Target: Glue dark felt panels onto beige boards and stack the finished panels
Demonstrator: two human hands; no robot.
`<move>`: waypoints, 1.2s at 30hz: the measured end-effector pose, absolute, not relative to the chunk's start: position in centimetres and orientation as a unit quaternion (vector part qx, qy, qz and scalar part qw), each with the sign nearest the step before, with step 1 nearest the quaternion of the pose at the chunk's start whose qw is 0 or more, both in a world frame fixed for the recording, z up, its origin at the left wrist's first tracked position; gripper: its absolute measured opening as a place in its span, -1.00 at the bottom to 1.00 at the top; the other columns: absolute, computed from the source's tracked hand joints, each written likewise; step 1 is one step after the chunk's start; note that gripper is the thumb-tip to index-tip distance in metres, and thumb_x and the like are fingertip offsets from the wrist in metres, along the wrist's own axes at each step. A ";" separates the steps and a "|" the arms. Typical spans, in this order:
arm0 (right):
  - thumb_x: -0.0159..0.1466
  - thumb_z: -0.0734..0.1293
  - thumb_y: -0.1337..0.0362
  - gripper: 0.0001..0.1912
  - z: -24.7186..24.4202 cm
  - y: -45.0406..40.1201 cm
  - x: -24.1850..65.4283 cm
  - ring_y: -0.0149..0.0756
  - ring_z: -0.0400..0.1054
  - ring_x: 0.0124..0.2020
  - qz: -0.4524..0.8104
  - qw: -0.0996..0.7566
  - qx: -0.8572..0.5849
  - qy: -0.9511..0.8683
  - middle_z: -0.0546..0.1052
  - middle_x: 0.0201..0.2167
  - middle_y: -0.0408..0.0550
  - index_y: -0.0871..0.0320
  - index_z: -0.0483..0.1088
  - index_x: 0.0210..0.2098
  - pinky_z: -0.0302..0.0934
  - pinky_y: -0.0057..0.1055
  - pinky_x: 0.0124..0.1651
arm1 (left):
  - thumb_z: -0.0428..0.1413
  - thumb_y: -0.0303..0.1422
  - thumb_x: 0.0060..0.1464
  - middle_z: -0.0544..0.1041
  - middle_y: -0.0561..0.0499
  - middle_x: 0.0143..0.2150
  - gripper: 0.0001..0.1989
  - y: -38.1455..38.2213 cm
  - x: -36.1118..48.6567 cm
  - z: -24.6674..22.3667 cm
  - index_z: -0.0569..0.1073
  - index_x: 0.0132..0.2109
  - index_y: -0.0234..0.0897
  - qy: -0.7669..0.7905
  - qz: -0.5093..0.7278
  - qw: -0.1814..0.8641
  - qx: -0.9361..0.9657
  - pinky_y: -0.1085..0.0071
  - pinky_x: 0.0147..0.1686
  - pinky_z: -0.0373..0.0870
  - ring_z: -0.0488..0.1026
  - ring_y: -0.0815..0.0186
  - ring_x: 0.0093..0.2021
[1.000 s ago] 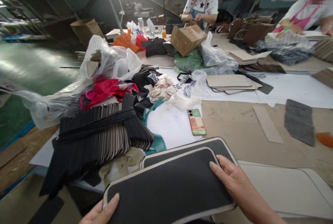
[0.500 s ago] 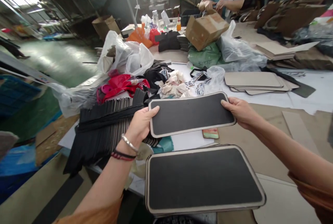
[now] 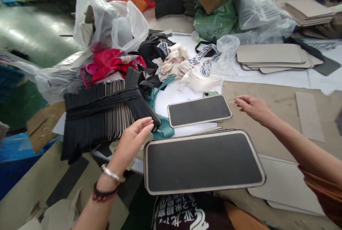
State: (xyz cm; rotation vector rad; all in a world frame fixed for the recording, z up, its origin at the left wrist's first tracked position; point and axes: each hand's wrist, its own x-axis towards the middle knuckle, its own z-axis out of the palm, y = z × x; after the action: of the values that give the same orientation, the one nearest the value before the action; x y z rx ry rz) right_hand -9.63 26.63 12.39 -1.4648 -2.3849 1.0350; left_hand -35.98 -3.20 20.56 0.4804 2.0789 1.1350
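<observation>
A black rectangular panel with a pale border (image 3: 200,110) lies on the white table surface, between my two hands and touched by neither. My left hand (image 3: 137,134) is empty, its fingers stretched out near the end of the row of black strips. To the right of the panel, my right hand (image 3: 252,108) hovers with loosely extended fingers and nothing in them. Closer to me sits a stack of larger black panels with pale edging (image 3: 204,162), rounded at the corners. Part of a phone (image 3: 210,94) shows behind the smaller panel.
A tied row of black-and-beige pieces (image 3: 98,112) stands at the left. Behind are white fabric scraps (image 3: 175,61), red cloth (image 3: 112,62) and clear plastic bags (image 3: 130,27). Beige boards (image 3: 269,55) are stacked at the right rear, and others (image 3: 288,183) lie at the front right.
Both hands have let go of the smaller panel, which now lies flat on the table. They have moved apart from its ends. The view has tilted downward.
</observation>
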 end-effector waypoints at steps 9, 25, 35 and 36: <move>0.22 0.13 -0.02 -0.56 17.9 15.8 -3.8 -0.14 0.45 -0.24 0.337 0.071 -0.492 -0.799 0.53 -0.17 0.02 0.11 0.43 -0.13 0.35 -0.18 -0.13 | -0.06 0.03 0.04 0.37 -0.01 0.16 -0.42 -12.2 -29.7 18.7 0.34 0.11 -0.18 0.883 0.365 0.258 0.139 0.24 0.23 0.07 0.22 0.18 0.20; 0.22 0.11 0.00 -0.55 15.0 13.1 -3.8 -0.06 0.36 -0.04 0.220 0.195 -0.430 -0.853 0.49 -0.11 0.07 0.14 0.38 -0.09 0.24 -0.09 0.06 | -0.16 0.00 0.14 0.13 0.03 0.31 -0.39 -11.7 -26.1 17.3 0.14 0.25 -0.21 0.817 0.487 0.297 0.082 0.33 0.30 -0.16 -0.04 0.29 0.32; -0.11 0.25 -0.20 -0.54 17.7 13.2 -7.0 0.10 0.41 -0.14 0.376 0.155 -0.604 -0.685 0.53 -0.16 0.03 0.00 0.39 -0.40 0.34 -0.04 -0.14 | 0.04 -0.02 0.04 0.39 -0.01 0.12 -0.52 -11.1 -26.3 16.7 0.35 0.04 -0.14 0.742 0.604 0.282 -0.069 0.33 0.16 0.16 0.27 0.22 0.15; -0.12 0.26 -0.19 -0.54 17.6 13.2 -7.1 0.08 0.40 -0.12 0.381 0.165 -0.604 -0.680 0.52 -0.15 0.03 0.02 0.38 -0.42 0.33 -0.06 -0.11 | 0.09 -0.01 -0.02 0.42 -0.03 0.09 -0.51 -11.0 -26.3 16.7 0.37 0.00 -0.17 0.736 0.608 0.282 -0.092 0.34 0.10 0.23 0.31 0.21 0.11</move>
State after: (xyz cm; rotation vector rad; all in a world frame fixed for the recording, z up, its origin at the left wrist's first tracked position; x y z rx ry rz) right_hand -7.08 13.17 17.57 -1.7219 -1.9378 1.0863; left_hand -26.32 -10.99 16.68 -0.2470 1.9720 1.6295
